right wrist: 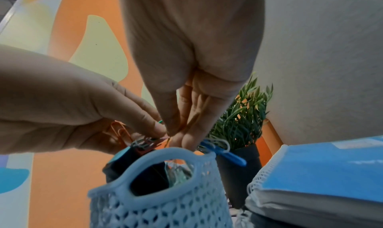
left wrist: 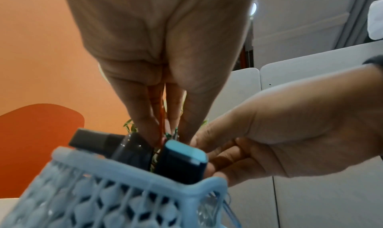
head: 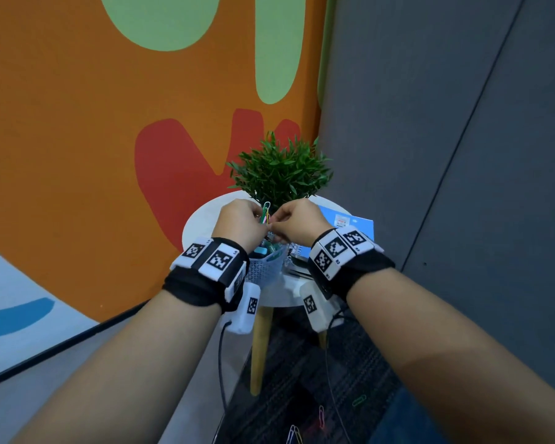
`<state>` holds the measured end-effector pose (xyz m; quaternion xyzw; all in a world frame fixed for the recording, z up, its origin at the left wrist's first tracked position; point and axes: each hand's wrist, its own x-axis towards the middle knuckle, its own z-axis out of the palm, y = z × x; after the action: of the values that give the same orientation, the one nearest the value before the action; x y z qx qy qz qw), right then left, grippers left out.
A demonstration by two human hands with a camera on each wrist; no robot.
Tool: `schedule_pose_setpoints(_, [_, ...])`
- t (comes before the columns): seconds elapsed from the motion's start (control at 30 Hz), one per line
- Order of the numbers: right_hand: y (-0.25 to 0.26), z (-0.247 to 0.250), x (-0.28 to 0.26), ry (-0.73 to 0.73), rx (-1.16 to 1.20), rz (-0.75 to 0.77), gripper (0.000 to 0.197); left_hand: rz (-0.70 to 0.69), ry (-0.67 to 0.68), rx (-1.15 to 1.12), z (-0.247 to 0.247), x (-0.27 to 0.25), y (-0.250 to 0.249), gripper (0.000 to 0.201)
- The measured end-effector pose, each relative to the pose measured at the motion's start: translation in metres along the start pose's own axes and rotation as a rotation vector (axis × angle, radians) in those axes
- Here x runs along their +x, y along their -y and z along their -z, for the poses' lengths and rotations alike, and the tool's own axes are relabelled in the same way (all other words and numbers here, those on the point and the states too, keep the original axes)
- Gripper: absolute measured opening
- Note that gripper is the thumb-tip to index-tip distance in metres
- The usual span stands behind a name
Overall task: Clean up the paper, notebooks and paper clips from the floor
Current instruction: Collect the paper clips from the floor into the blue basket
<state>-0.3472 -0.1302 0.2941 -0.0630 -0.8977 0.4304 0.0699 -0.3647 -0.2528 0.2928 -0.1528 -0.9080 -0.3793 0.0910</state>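
Both hands hover over a pale blue mesh basket (head: 265, 267) on a small round white table (head: 202, 222). My left hand (head: 259, 220) grips a bunch of coloured paper clips (head: 265, 213), which show orange in the right wrist view (right wrist: 120, 131). My right hand (head: 277, 222) meets it fingertip to fingertip and pinches a clip at the edge of the bunch (right wrist: 168, 139). Blue spiral notebooks (head: 350, 221) (right wrist: 323, 171) lie stacked on the table's right side. Several loose clips lie on the dark carpet: green (head: 359, 400), pink (head: 321, 416), purple and yellow (head: 294, 435).
A potted green plant (head: 281, 173) stands at the back of the table, just behind my hands. The basket (left wrist: 107, 193) holds a dark item and a teal-capped item (left wrist: 184, 151). An orange painted wall is on the left and a grey panel wall on the right.
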Motion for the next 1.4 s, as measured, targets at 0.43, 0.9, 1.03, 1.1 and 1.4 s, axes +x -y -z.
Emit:
schedule_pose_setpoints(0.43, [-0.009,0.008,0.003,-0.023,0.007,-0.012,0.026,0.003,-0.013,0.008,-0.004,-0.002,0.002,0.023])
schedule_pose_setpoints(0.9, [-0.037,0.002,-0.003,0.044,-0.533,0.033,0.025,-0.036,-0.025,0.043,-0.008,-0.008,0.004,0.021])
schedule_pose_setpoints(1.03, [-0.042,0.011,-0.001,0.003,-0.404,0.019,0.023,-0.089,-0.037,0.1,-0.008,-0.01,0.005,0.02])
schedule_pose_setpoints(1.1, [-0.047,0.017,0.001,-0.041,-0.347,0.011,0.027,-0.139,-0.046,0.165,-0.008,-0.013,0.006,0.018])
schedule_pose_setpoints(1.4, [-0.058,0.007,0.0,0.038,-0.569,0.129,0.027,-0.338,0.064,0.607,-0.018,-0.028,0.02,0.027])
